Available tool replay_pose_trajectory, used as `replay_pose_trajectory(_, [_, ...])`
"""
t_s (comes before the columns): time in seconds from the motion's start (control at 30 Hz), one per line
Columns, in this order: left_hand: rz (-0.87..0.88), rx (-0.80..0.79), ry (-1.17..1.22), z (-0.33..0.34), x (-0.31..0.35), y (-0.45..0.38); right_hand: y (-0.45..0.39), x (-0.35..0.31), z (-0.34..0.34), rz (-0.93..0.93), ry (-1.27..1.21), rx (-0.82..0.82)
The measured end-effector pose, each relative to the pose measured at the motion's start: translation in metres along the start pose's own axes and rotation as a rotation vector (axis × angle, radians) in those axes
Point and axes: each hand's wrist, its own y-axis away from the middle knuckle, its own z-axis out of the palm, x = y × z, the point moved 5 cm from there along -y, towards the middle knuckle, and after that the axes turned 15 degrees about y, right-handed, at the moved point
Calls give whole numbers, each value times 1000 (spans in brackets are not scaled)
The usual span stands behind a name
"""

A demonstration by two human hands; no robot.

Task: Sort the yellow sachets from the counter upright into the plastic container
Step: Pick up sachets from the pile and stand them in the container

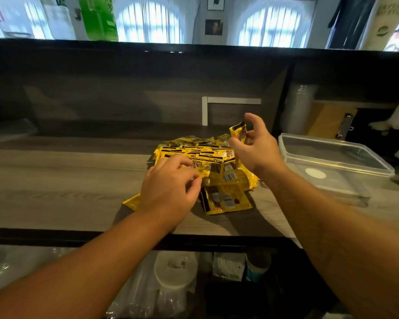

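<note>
Pile of yellow sachets (pixel 207 157) sits mid-tabletop (pixel 55 180), lying flat and overlapping, barcodes and brown print showing on several.

Left hand (pixel 171 185) is on the near-left edge of the pile, fingers curled, thumb and fingertips pinching a corner of one sachet on the pile (pixel 204 173). One more sachet (pixel 131 201) pokes out from under the left wrist, on the near-left side of the pile.

Right hand (pixel 255 146) is raised above the far-right edge of the pile, holding a single sachet (pixel 238 133) upright between thumb and fingers; index finger sticks up loosely, other fingers partly curled round it.

Plastic container (pixel 332 162): clear, rectangular, to the right of the pile, apart from it, resting on the tabletop. No sachets visible inside. A white round spot (pixel 315 174) shows through its base.

Behind the pile, a white frame (pixel 205 111) stands against the back panel. Right of the container's far side, a clipboard (pixel 332 123) leans in a side compartment.

Below the tabletop edge, a shelf holds stacked clear plastic cups (pixel 171 284), blurred.
</note>
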Motion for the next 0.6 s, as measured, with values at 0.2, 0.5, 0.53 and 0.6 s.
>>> replay_pose_trajectory(0.2, [-227, 279, 267, -3, -3, -26, 10, 19, 1, 315, -708, -115])
replay_pose_trajectory(0.5, [-881, 398, 1072, 42, -2, -63, 15, 40, 7, 598, -911, -273])
replay_pose_trajectory(0.53, [-956, 421, 1174, 49, -3, -64, 15, 42, 8, 600, -914, -280])
replay_pose_trajectory(0.6, [-1071, 436, 1322, 63, -7, -61, 17, 45, 6, 602, -923, -278])
